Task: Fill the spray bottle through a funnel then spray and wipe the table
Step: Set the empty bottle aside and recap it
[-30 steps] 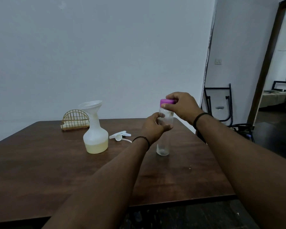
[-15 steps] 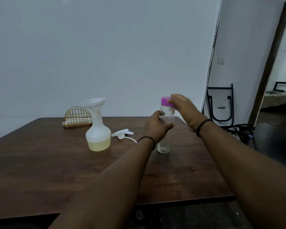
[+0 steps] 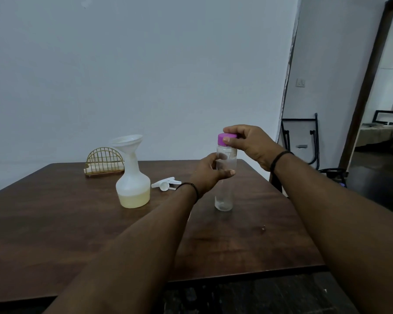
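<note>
Bottle [image 3: 224,196], clear, seemingly near-empty and probably light, is held upright on the surface [image 3: 55,223]: its body gripped by the left hand [image 3: 210,174], its purple cap [image 3: 226,139] pinched by the right [image 3: 247,141].

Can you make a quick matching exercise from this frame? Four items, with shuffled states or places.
Things:
1. clear bottle
2. purple cap
3. white jug
4. spray head

States:
A. lies loose on the table, between the jug and the left hand
B. pinched from above by the right hand
C. holds pale yellow liquid, funnel set in its neck
D. stands upright, nearly empty, gripped round the middle by the left hand

Pairs: 1-D, 2-B, 3-C, 4-A
</note>
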